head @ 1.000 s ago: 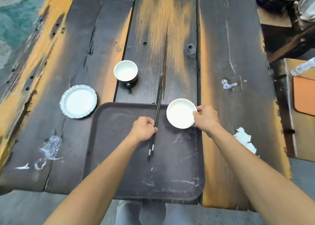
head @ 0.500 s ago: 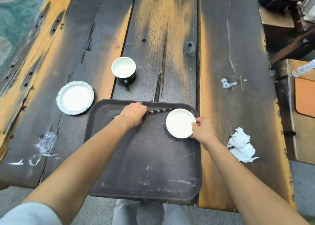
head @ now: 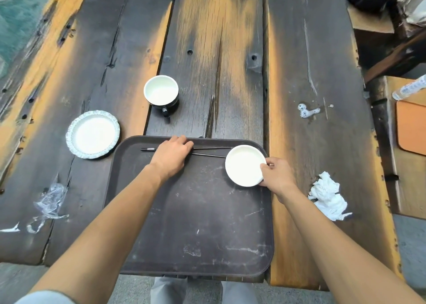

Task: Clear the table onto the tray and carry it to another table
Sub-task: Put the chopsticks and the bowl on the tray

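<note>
On the tray (head: 184, 223), the left hand (head: 171, 155) lies flat, seemingly over the chopsticks (head: 207, 152); the right hand (head: 275, 174) pinches the dish (head: 243, 165).

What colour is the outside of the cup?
Black, with a white inside; the cup shows in the head view.

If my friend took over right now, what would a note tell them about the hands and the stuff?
Left hand: lying over the chopsticks at the far edge of the tray; grip not clear.
Right hand: holding the rim of the white dish, which sits in the tray's far right corner.
Done: chopsticks and dish are on the tray.
Left: black cup, frilly-rimmed plate, crumpled tissue and plastic wrapper are on the table. Then carry the tray away.
</note>
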Available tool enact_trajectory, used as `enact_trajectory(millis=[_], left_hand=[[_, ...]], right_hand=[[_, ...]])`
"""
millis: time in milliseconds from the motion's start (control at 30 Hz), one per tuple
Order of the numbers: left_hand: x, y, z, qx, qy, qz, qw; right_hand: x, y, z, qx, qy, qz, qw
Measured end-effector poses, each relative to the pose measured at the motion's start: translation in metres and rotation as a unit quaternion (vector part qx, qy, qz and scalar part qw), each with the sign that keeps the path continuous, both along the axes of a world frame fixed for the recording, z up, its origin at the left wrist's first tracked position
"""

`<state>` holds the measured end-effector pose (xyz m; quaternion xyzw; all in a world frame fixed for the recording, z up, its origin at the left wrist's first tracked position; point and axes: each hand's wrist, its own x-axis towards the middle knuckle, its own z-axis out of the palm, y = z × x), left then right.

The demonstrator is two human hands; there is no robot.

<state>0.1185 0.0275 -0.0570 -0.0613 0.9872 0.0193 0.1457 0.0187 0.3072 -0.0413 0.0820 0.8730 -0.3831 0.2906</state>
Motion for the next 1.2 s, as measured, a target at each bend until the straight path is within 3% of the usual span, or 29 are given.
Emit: enact_trajectory(millis=[233, 600, 967, 1200], left_hand=[[-0.001, -0.003, -0.006, 0.044, 0.062, -0.003, 0.997], [0.003, -0.001, -0.012, 0.115, 0.084, 0.037, 0.989], [-0.004, -0.004, -0.011, 0.059, 0.066, 0.003, 0.996], [-0.001, -0.003, -0.012, 0.076, 0.065, 0.013, 0.995]], right_hand=[[0.004, 0.000, -0.002, -0.037, 0.024, -0.009, 0.999], [0.003, 0.002, -0.002, -0.054, 0.015, -0.020, 0.998], [0.001, 0.004, 0.006, -0.025, 0.018, -0.040, 0.999], [-0.002, 0.001, 0.008, 0.029, 0.028, -0.016, 0.999]])
